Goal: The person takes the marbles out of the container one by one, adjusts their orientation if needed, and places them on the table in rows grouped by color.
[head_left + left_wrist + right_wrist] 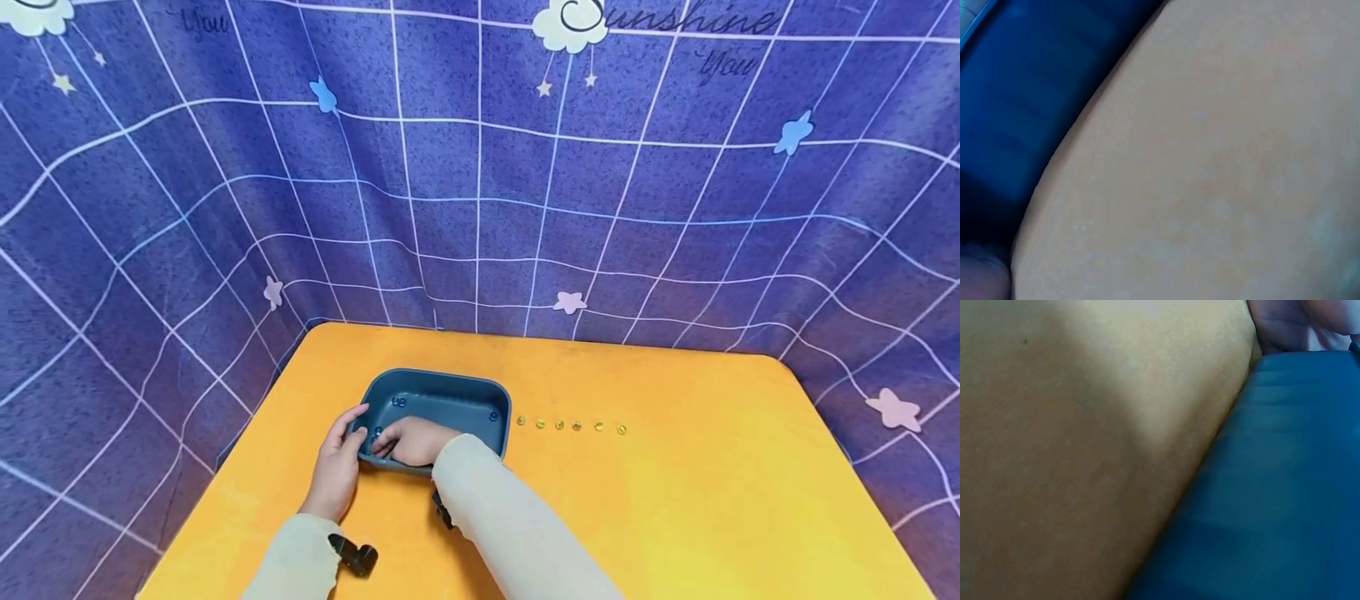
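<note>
A dark blue rectangular tray (450, 390) with raised walls sits on the yellow table. My left hand (337, 467) holds it at the left wall, fingers and thumb at the rim. The right hand (417, 441) reaches down inside near the front left corner, its fingers bent and pointing at the floor of the tray. By its fingertips lies a small clear bead-like piece (378, 432); I cannot tell whether the fingers pinch another. More such pieces (399, 402) lie toward the back, and one clear piece (493, 416) is by the right wall. Both wrist views show mostly skin and blue tray wall.
Right of the tray, several small clear pieces (558, 425) form a spaced row on the yellow table (712, 483). A blue grid-patterned curtain (480, 208) with stars and clouds hangs behind and at both sides. A black strap piece (354, 556) sits at the left cuff.
</note>
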Available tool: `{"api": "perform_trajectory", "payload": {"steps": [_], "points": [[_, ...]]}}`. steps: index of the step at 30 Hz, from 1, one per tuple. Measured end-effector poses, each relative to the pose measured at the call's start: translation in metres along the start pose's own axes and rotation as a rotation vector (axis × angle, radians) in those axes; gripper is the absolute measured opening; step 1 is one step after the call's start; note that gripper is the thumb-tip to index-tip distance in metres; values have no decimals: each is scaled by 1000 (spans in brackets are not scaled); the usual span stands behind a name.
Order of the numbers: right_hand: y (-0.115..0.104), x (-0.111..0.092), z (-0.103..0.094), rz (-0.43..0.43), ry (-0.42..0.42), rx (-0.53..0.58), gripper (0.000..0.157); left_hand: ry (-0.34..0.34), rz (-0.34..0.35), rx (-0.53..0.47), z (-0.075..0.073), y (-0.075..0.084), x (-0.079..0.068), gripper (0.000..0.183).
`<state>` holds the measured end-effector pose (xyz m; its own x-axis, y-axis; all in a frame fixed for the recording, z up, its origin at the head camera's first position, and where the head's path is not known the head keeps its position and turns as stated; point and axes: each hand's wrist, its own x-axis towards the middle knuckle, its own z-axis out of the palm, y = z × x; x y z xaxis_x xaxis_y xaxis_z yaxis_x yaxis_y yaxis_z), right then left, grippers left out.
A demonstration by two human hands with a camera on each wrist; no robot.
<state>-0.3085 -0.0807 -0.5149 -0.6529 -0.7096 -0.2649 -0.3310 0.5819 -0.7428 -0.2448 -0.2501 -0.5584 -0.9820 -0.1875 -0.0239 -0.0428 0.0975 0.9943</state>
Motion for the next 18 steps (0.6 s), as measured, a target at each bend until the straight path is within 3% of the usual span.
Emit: {"api": "perform_trajectory", "payload": {"steps": [14, 18], "points": [[3, 3, 0, 36, 18, 23, 19, 6, -3, 24, -1, -1, 1, 41], [2, 2, 0, 47, 40, 84, 17, -3, -1, 36, -2, -1, 2, 42]]}}
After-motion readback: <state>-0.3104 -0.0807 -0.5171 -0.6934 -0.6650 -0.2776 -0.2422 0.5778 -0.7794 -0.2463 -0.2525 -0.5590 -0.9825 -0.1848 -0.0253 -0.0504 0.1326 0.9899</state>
